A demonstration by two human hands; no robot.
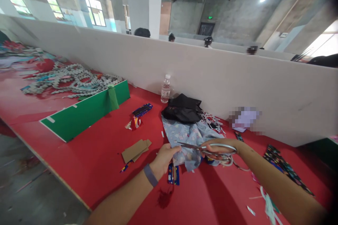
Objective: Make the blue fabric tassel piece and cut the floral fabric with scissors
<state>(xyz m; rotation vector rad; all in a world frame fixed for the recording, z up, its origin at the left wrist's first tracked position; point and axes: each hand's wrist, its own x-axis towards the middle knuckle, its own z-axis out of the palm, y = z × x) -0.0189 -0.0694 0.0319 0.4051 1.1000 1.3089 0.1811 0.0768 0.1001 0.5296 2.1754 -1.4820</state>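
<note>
In my right hand is a pair of scissors with pale handles, its blades pointing left towards my left thumb. My left hand is closed in a pinch near the scissors' tips. Directly below its fingers shows a small blue patterned fabric piece with a dark red tassel; the pinched part is hidden. Behind both hands spreads a light blue floral cloth. A black bag lies on the far part of that cloth.
On the red table lie brown cardboard pieces, patterned strips and dark floral strips. A water bottle stands by the white partition. Left, a green board edges a heap of grey braided cords.
</note>
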